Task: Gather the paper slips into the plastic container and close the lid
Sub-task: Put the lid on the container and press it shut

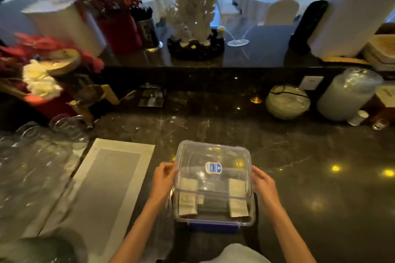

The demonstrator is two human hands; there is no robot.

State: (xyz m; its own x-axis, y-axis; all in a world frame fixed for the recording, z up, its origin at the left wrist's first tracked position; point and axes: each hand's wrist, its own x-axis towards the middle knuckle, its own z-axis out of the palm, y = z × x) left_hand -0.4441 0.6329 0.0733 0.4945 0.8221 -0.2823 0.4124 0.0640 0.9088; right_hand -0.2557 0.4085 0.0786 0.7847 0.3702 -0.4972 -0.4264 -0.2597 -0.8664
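Both hands are on the lid (213, 168) now: the left hand (163, 179) presses its fingers against the lid's left edge, the right hand (264, 183) against its right edge, each grip closed on the clear plastic with the lid held between them. The lid sits tilted over the container (214, 219), its near edge raised above the near rim and not seated; a blue oval sticker shows on top. Through the plastic, paper slips (188, 204) stand inside, one bunch at the left wall, another at the right. A blue latch shows along the container's near side. The container rests on the dark tabletop (310, 177), right in front of the person. Just left lies a grey mat (102, 188); beyond that, clear glasses (32, 156).
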